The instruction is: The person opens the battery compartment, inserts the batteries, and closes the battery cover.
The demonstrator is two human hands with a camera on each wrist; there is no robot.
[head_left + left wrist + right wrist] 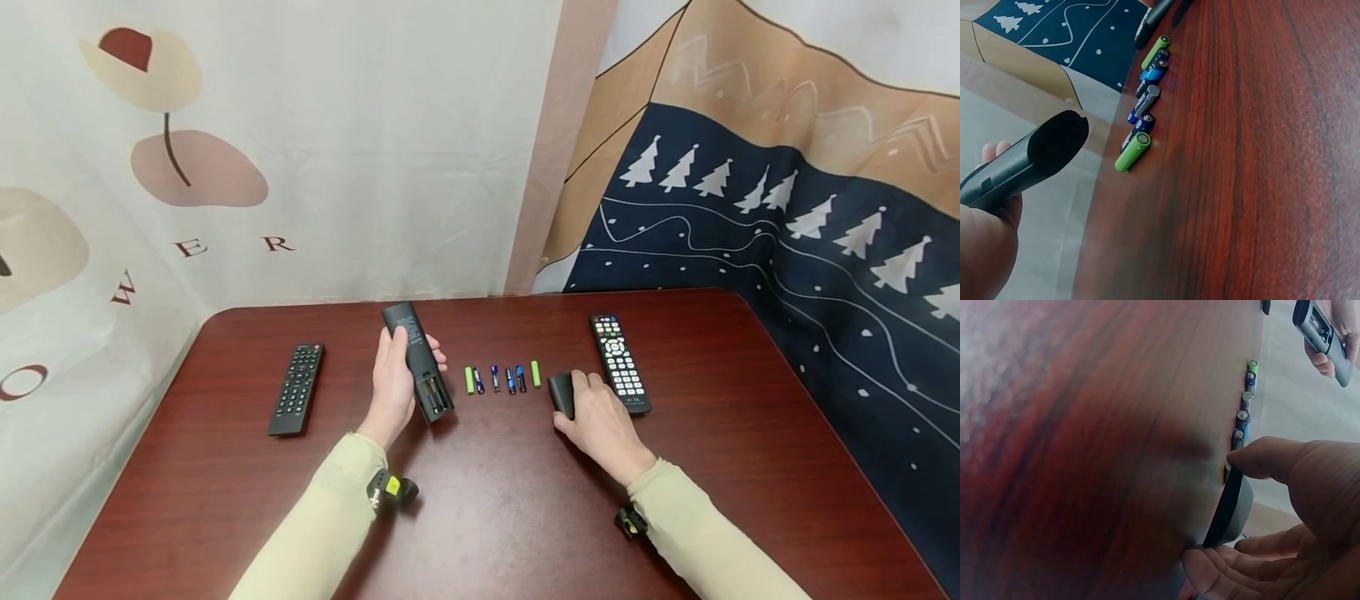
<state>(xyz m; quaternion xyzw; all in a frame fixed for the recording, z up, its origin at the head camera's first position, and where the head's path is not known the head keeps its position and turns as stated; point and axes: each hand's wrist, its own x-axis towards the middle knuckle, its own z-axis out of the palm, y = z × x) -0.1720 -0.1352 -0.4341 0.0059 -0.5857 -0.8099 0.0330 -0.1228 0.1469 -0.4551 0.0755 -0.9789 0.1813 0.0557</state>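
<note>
My left hand (pixel 392 387) grips a black remote control (pixel 416 343), back side up, tilted above the table. Its battery compartment (pixel 432 395) is uncovered at the near end. In the left wrist view that end of the remote (pixel 1035 156) points towards the batteries. To the right, my right hand (pixel 602 421) pinches a black battery cover (pixel 560 393) between thumb and fingers, low over the table. The right wrist view shows the cover (pixel 1235 509) edge-on, with the thumb on one end and fingertips at the other. Between the hands lies a row of several batteries (pixel 511 380), green and blue.
A second black remote (pixel 296 390) lies buttons up at the left of the brown table (pixel 480 517). Just beyond my right hand lies a third remote (pixel 619 360) with white buttons. Printed curtains (pixel 390 167) hang behind the table's far edge.
</note>
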